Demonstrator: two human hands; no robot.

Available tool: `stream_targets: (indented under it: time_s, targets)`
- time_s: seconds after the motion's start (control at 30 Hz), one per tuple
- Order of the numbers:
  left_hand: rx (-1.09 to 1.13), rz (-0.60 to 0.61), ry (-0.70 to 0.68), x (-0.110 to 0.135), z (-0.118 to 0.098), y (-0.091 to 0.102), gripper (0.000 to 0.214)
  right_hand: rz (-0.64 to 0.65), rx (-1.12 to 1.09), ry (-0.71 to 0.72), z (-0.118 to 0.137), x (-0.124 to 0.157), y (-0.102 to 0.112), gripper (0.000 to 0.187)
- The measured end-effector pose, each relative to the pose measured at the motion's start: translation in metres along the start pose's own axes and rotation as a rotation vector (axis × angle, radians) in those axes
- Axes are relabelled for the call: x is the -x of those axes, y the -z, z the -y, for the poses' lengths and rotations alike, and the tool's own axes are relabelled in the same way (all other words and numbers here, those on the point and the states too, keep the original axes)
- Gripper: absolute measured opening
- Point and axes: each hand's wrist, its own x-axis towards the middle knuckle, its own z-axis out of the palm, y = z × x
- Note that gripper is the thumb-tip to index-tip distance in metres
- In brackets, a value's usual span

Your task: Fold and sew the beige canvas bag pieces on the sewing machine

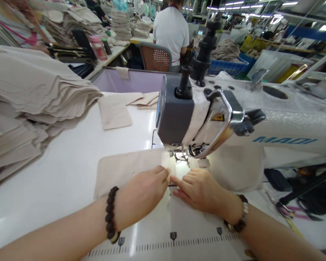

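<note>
A beige fabric piece [125, 166] lies flat on the white table, left of the sewing machine's needle area [181, 156]. My left hand [142, 192], with a dark bead bracelet at the wrist, is closed in a pinch on its right edge, close to the presser foot. My right hand [203, 188] rests just right of it, index finger and thumb stretched toward the left fingertips, the other fingers bent. Under the machine arm, behind the right hand, lies another beige fabric panel [236, 168]. The exact contact at the fingertips is hard to make out.
The machine head [176, 112] stands close above the hands. Tall fabric stacks [38, 79] fill the left side. Loose beige pieces [115, 112] lie behind. Pink-handled snippers [296, 212] are at right. A person in a white shirt [171, 30] sits ahead.
</note>
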Motion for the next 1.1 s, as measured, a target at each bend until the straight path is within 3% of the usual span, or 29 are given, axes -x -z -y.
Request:
stream_targets:
  time_s: [0.4,0.7,1.1]
  targets:
    - [0.024,-0.047,-0.013,-0.012,0.022,0.004,0.026,0.026,0.176,-0.228,-0.002,-0.013,-0.007,0.031]
    - [-0.023,-0.089,0.054,-0.026,0.035,0.003,0.021,0.002,0.184,-0.248,-0.002,-0.016,-0.01,0.025]
    - [-0.123,-0.159,0.005,-0.022,0.039,-0.008,0.026,-0.007,0.135,-0.263,-0.004,-0.009,-0.019,0.032]
